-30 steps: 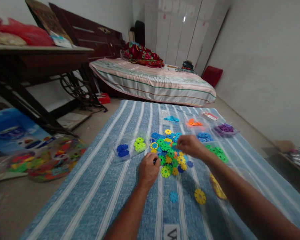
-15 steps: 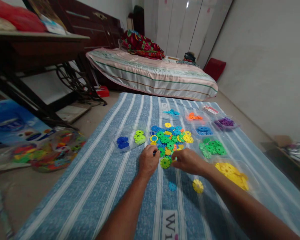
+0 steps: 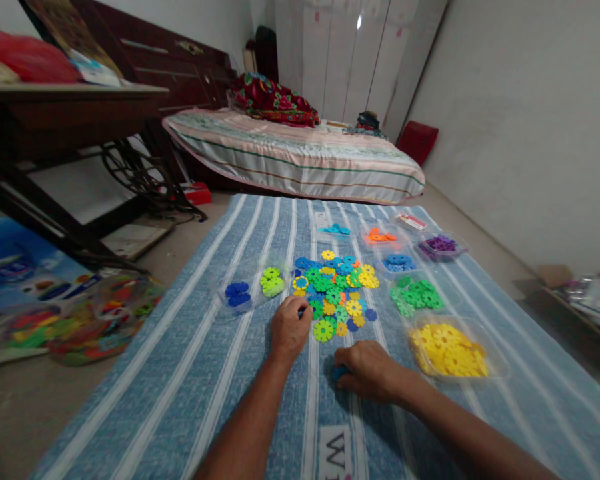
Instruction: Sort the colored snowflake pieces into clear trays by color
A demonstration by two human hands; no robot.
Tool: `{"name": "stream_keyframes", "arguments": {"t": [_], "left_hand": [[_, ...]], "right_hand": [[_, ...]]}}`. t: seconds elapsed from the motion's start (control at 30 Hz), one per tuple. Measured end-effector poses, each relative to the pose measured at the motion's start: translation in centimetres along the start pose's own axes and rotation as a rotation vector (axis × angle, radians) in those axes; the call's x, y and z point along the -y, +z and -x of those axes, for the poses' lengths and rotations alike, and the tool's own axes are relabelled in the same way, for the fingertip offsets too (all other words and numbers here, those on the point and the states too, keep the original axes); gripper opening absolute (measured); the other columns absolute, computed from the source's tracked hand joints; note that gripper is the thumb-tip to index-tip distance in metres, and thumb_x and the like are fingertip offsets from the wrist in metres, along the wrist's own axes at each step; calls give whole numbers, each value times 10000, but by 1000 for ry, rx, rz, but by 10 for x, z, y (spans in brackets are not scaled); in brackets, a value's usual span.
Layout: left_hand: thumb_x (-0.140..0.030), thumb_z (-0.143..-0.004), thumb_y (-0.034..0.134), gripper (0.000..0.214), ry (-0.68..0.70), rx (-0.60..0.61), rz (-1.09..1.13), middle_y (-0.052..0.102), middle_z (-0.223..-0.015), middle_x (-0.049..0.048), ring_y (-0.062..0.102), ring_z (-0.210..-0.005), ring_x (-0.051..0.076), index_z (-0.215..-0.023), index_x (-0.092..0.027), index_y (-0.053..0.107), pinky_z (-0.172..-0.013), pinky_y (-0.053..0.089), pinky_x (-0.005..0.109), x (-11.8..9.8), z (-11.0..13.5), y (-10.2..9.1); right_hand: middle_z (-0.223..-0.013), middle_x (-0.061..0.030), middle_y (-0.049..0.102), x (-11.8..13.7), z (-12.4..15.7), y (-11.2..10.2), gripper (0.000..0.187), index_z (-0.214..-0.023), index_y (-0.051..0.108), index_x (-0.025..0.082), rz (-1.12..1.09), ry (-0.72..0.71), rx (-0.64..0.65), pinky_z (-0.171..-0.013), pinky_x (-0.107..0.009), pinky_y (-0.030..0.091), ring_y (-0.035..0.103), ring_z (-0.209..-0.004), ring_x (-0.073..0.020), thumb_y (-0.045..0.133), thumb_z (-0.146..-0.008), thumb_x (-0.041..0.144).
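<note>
Moved back from the near edge of the disc pile [image 3: 323, 283] with the right hand [image 3: 370, 368], down to a blue disc [image 3: 339, 372] at the bench [image 3: 180, 373]. Pinching that disc between thumb and fingers, left of yellow discs [image 3: 447, 350] in a clear tub [image 3: 500, 370]. Holding a dark piece [image 3: 301, 312], mostly hidden, in the curled left hand [image 3: 289, 328] beside the pile.

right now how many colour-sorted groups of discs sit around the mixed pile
8: dark blue discs and lime discs left of the mixed pile; sky-blue discs and orange discs beyond it; blue discs, purple discs, green discs and yellow discs to its right. None looks hidden.
</note>
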State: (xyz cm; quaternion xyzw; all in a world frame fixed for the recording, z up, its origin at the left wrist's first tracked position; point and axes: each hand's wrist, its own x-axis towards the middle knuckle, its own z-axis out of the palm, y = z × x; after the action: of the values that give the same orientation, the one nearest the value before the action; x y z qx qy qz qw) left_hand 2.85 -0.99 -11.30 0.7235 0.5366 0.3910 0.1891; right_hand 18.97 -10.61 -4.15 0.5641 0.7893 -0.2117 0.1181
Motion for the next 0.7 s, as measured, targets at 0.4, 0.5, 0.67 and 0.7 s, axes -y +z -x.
{"name": "stream_keyframes", "arguments": {"t": [0.4, 0.5, 0.67, 0.7], "left_hand": [[-190, -805, 532, 114, -1, -5, 11, 659, -841, 15, 630, -849, 162, -716, -218, 597, -805, 492, 284, 1, 0, -1], [-183, -808, 528, 120, 7, -9, 12, 655, -836, 13, 629, -845, 160, -716, -217, 596, -803, 492, 282, 1, 1, -1], [-175, -804, 537, 113, -6, -16, 17, 659, -843, 13, 629, -848, 157, -721, -219, 601, -806, 493, 279, 1, 2, -1], [-177, -804, 539, 111, -10, -10, 18, 658, -843, 13, 628, -848, 157, -722, -219, 600, -808, 494, 279, 0, 2, -1]], "right_hand": [[-754, -34, 700, -57, -52, -77, 178, -885, 702, 186, -137, 16, -443, -607, -238, 350, 609, -678, -153, 526, -881, 218], [-811, -49, 714, -79, -77, -123, 295, -1148, 645, 172, -178, 202, -816, -657, -258, 390, 621, -726, -178, 525, -910, 297], [-873, -74, 731, -78, -86, -119, 294, -1136, 661, 179, -130, 207, -782, -679, -262, 398, 653, -790, -194, 515, -926, 323], [-861, -65, 732, -74, -84, -108, 270, -1105, 674, 192, -122, 171, -701, -668, -256, 391, 655, -784, -190, 516, -926, 318]]}}
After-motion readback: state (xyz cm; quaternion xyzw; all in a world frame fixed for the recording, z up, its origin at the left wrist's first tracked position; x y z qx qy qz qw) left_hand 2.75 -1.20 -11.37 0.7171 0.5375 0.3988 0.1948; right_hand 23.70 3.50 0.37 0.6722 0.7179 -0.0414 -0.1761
